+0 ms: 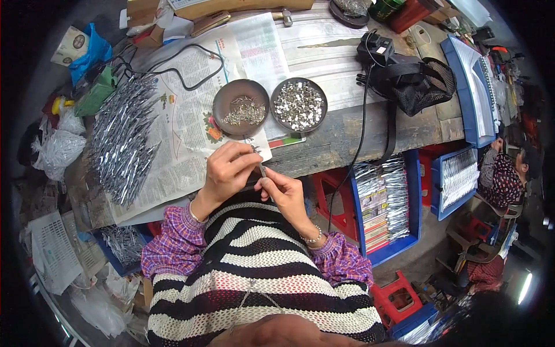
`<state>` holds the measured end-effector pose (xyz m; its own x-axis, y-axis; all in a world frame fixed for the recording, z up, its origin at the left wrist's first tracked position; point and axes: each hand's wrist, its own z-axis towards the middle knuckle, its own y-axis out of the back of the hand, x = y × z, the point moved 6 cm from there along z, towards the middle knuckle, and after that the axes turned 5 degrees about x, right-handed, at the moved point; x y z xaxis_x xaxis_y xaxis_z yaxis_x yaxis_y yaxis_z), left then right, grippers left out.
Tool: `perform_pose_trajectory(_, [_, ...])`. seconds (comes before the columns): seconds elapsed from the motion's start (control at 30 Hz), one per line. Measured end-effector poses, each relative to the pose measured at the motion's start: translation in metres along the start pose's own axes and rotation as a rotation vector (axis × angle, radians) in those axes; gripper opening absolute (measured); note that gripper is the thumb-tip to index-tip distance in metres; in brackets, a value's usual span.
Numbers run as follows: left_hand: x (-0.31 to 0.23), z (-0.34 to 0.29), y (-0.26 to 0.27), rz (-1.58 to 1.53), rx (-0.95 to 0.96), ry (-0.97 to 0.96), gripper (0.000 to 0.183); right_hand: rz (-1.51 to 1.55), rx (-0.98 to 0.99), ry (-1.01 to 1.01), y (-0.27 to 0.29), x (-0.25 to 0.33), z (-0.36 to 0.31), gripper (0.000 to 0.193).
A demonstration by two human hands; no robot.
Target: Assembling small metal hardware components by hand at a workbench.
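Observation:
My right hand (284, 194) is closed around a slim grey metal strip (263, 170) that points up toward the far side, just off the table's front edge. At the strip's upper end, my left hand (228, 169) is pinched together; whatever its fingertips hold is too small to make out. Just beyond my hands sits a dark round dish (224, 92) of small pin-like metal parts (245, 113). Beside it on the right, a second dish (274, 122) holds many small shiny metal pieces (298, 105). A big heap of long thin metal strips (124, 136) lies to my left.
Newspaper (193, 110) covers the table's left part. A black cable (364, 110) hangs over the front edge near a black mesh bag (419, 87). A hammer (287, 17) lies at the back. Blue trays (418, 196) of metal strips and red stools (399, 298) stand to my right.

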<state>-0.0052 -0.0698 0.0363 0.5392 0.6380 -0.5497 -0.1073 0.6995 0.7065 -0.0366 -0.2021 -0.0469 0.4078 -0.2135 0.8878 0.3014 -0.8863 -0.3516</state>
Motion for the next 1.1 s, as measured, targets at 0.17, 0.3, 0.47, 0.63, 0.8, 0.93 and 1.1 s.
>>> perform_pose_trajectory(0.17, [0.022, -0.011, -0.003, -0.399, -0.034, 0.407, 0.013, -0.208, -0.018, 0.149, -0.001, 0.022, 0.001, 0.026])
perform_pose_trajectory(0.3, [0.034, -0.023, -0.018, -0.736, 0.028, 0.701, 0.011, -0.26, -0.007, 0.169, -0.002, 0.025, 0.0, 0.026])
perform_pose_trajectory(0.47, [0.042, -0.031, -0.026, -0.91, 0.1, 0.767, 0.012, -0.319, 0.001, 0.187, -0.004, 0.028, 0.0, 0.026])
perform_pose_trajectory(0.63, [0.041, -0.031, -0.026, -0.93, 0.184, 0.762, 0.015, -0.386, -0.002, 0.246, -0.003, 0.03, -0.001, 0.026])
perform_pose_trajectory(0.8, [0.037, -0.028, -0.023, -0.846, 0.192, 0.702, 0.012, -0.441, 0.013, 0.277, -0.003, 0.031, -0.001, 0.025])
perform_pose_trajectory(0.93, [0.034, -0.027, -0.024, -0.862, 0.197, 0.732, 0.011, -0.421, 0.008, 0.269, -0.002, 0.029, -0.002, 0.025])
perform_pose_trajectory(1.1, [0.033, -0.026, -0.025, -0.864, 0.156, 0.759, 0.009, -0.449, -0.009, 0.319, 0.0, 0.03, -0.002, 0.025])
